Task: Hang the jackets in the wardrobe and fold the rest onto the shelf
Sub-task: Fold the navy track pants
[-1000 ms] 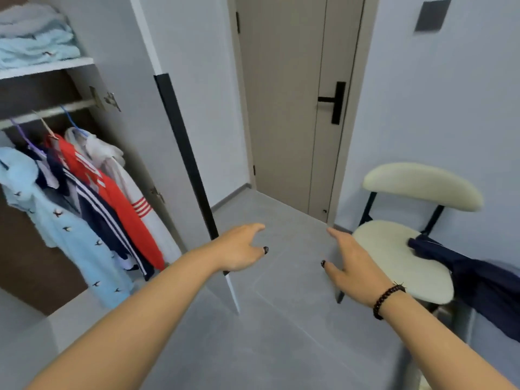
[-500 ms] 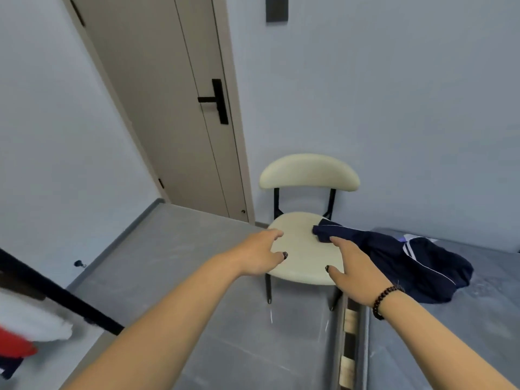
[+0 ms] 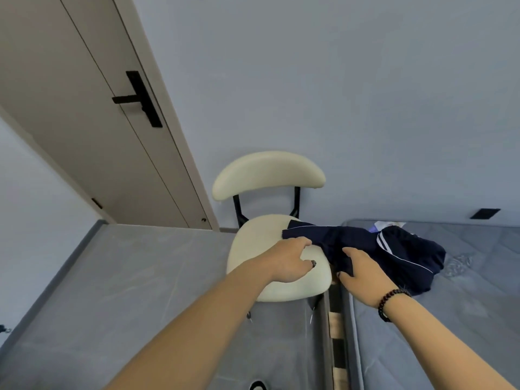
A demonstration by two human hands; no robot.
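Note:
A navy garment with white stripes (image 3: 394,249) lies crumpled, partly on the cream chair seat (image 3: 253,243) and partly on the grey bed (image 3: 464,305). My right hand (image 3: 363,271) is at its near edge, thumb below and fingers above, with the fabric held between them. Hovering over the seat, my left hand (image 3: 289,260) has loosely bent fingers, their tips right at the garment's left end. Whether they touch the cloth is unclear. The wardrobe is out of view.
The cream chair with black legs stands against the blue-grey wall, its backrest (image 3: 267,175) behind the seat. A closed beige door with a black handle (image 3: 138,98) is at the left. Grey floor (image 3: 126,291) spreads in front of the chair.
The view swung right from the wardrobe to the chair and bed. Both hands moved forward onto the chair; my right hand took hold of the navy garment's edge.

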